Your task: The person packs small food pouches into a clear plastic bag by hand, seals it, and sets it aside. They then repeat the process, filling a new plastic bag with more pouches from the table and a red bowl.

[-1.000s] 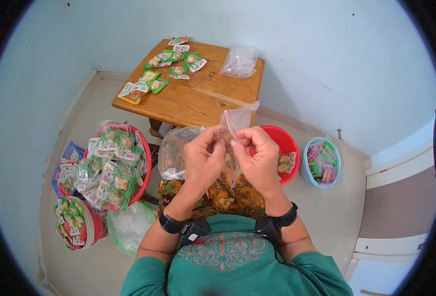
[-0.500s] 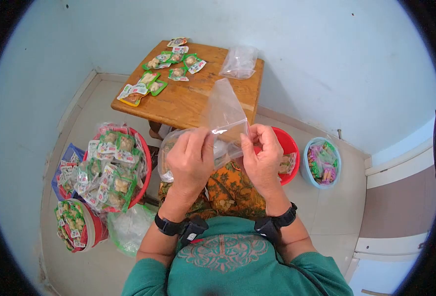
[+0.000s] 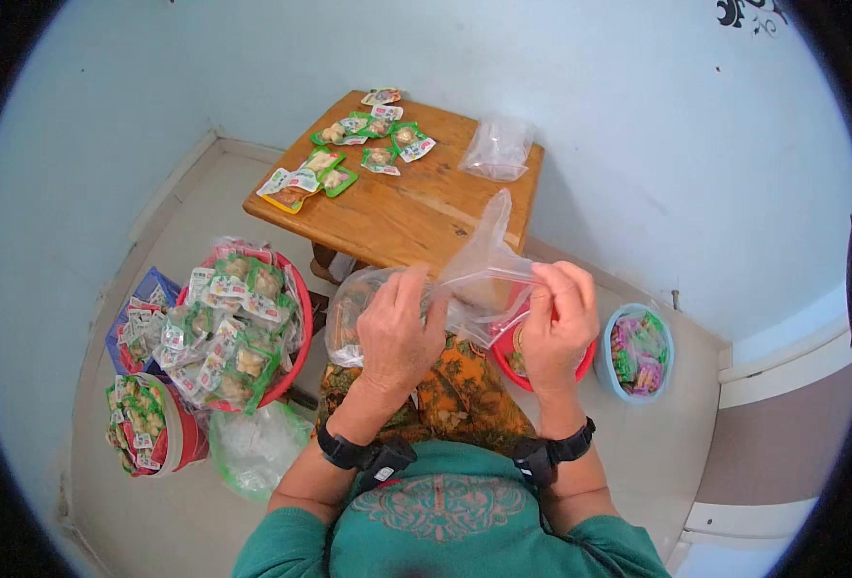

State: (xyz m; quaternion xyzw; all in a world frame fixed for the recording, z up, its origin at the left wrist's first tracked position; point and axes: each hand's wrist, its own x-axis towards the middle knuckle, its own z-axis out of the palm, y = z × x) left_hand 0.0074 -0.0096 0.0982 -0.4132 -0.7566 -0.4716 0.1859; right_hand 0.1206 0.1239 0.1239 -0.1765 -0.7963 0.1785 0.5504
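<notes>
Between my two hands a clear plastic bag is stretched out above my lap. The fingers of my left hand are closed at the bag's left edge. With thumb and fingers, my right hand pinches its right edge. One corner of the bag points up toward the wooden table. Below and behind my left hand, a bulging clear plastic bag rests by my lap; its contents are hard to make out. Several green-and-white snack packets lie spread over the far left of the wooden table.
A clear plastic bundle lies at the table's right. To the left, a red basin is heaped with packets, beside a blue crate and a bucket. A red bucket and a light-blue bucket stand at right.
My right hand has moved right, away from my left hand, drawing the clear bag wider. The bag's raised corner has swung right and narrowed. The camera view has shifted slightly.
</notes>
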